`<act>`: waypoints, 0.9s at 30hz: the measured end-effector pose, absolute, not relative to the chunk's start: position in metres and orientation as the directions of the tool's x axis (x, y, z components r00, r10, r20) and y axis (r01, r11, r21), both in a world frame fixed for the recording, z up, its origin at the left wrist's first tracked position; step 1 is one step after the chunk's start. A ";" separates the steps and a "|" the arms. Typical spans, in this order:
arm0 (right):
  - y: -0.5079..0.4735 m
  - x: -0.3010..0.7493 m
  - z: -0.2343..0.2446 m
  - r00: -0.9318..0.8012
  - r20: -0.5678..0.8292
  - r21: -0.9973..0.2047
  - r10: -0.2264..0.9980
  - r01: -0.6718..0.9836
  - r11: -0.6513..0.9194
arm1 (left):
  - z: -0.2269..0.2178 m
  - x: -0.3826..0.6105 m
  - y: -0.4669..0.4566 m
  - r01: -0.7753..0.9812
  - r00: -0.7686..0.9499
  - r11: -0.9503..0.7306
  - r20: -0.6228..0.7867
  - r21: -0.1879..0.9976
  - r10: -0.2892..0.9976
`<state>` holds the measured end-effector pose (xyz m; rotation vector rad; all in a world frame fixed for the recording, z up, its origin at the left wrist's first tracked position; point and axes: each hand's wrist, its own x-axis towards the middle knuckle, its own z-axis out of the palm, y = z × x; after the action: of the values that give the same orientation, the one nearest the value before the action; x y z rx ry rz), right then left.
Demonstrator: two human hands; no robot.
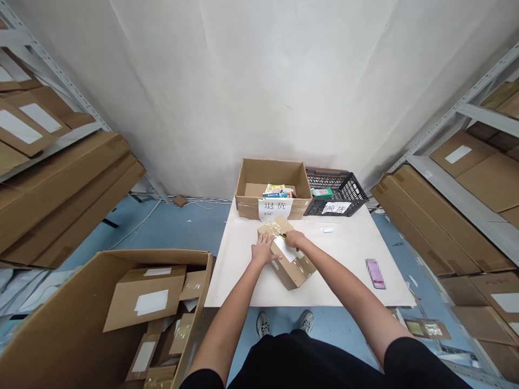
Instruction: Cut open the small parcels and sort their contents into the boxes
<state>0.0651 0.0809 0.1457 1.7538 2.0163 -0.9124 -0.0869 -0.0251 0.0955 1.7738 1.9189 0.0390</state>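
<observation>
A taped cardboard box (298,270) with a white label (285,249) lies at an angle on the white table (243,281). My left hand (263,249) rests on its left side, fingers spread and pressing on the cardboard. In my right hand (294,240), closed in a fist, is a box cutter (283,235); only its dark and yellow front end shows. That end is at the top of the box, close to the clear tape (279,226) and the label. Most of the cutter's handle is hidden by my fingers.
Behind the box stand an open carton (247,208) with small packages and a black plastic crate (352,189) holding a green box (322,193). A pink phone-like item (376,274) lies right. A large carton (203,270) of parcels stands left; shelves (482,183) flank both sides.
</observation>
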 end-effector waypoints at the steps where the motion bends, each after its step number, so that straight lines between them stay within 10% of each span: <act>1: 0.074 0.075 0.144 -0.182 -0.622 -0.247 0.761 0.969 0.030 | 0.096 -0.087 -0.025 0.921 -0.009 0.146 -0.355 0.362 0.935; 17: -0.067 0.271 0.148 -0.056 -0.522 -0.229 0.851 0.970 -0.077 | 0.110 -0.082 -0.023 0.967 -0.004 0.097 -0.369 0.234 0.930; 27: -0.027 0.202 0.084 0.235 -0.350 -0.487 0.907 0.781 -0.391 | 0.117 -0.059 -0.054 0.980 -0.127 0.169 -0.321 0.107 0.938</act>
<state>0.2021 -0.0267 0.0840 2.6257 1.8267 -1.0039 -0.0592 -0.0538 0.1168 1.8329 2.1379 -0.1855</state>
